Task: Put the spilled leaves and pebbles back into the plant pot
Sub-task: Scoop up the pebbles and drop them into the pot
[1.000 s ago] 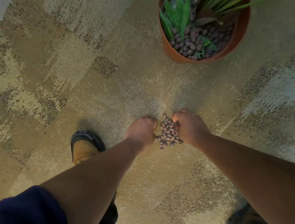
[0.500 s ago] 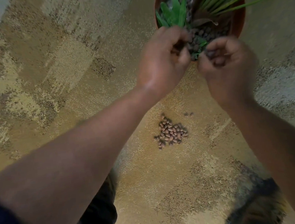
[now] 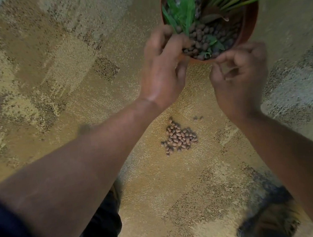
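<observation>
Loosely curled and holding nothing I can see, the left hand (image 3: 163,68) and right hand (image 3: 240,77) hover at the pot (image 3: 251,21) rim's 6 o'clock; the pebbles (image 3: 179,136), heaped on the carpet (image 3: 54,89) below, look light, hard, rolly, best scooped from both sides.

Left hand (image 3: 163,68) and right hand (image 3: 240,79) raised, fingers loosely curled

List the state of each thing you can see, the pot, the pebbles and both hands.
plant pot: upright on the carpet, holding pebbles and green leaves
spilled pebbles: heaped on the carpet, apart from the pot
left hand: over the pot's near rim, fingers loosely curled
right hand: at the pot's near rim, fingers curled, contents unclear
</observation>
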The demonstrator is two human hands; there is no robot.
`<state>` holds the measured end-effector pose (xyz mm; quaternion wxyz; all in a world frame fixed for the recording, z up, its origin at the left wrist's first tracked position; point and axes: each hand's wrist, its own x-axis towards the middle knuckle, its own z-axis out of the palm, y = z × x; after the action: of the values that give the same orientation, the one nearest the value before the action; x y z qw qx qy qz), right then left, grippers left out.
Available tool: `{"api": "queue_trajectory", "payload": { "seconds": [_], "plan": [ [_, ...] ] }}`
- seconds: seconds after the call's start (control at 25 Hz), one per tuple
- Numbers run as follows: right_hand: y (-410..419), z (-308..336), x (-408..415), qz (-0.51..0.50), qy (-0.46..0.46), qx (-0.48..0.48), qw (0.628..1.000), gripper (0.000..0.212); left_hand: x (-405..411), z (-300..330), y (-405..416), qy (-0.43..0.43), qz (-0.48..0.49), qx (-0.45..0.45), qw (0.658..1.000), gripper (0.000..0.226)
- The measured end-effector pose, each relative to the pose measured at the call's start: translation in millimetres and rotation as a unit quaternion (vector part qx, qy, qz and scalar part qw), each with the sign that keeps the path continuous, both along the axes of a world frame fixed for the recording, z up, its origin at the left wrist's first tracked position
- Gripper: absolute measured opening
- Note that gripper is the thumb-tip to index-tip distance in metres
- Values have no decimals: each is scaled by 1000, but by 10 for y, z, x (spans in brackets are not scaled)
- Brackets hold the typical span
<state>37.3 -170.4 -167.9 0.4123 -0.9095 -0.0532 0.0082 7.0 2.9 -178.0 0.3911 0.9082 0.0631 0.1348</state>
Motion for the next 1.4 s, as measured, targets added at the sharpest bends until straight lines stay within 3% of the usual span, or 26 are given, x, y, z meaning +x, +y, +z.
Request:
{"api": "queue_trajectory", "payload": {
  "seconds": [0.08,0.2,0.28,0.36,0.52,0.72,1.04,1.4],
  "plan": [
    [-133,-161,-198,-4,76,-36,996,9,-312,-158,9,117,-13,-15,993,31],
    [-260,-472,-570,59,307,-126,941,38,-786,-382,-61,382,-94,-64,917,52],
    [-258,-631,-773,112,372,-165,907,47,-970,-484,-173,441,-163,-37,882,64],
    [-207,-697,-906,145,385,-179,894,48,-1092,-525,-263,463,-200,5,864,72],
    [-150,-693,-1124,197,390,-214,874,36,-1222,-558,-321,466,-178,35,866,53],
    [-183,-662,-1237,209,360,-213,884,24,-1208,-562,-366,457,-188,24,869,38],
    [-211,-729,-1211,73,355,-120,924,16,-1261,-560,-247,423,-136,-42,895,23],
    [-153,-588,-1133,-61,419,-8,906,19,-1173,-554,-161,422,-25,-70,903,20]
  ]
}}
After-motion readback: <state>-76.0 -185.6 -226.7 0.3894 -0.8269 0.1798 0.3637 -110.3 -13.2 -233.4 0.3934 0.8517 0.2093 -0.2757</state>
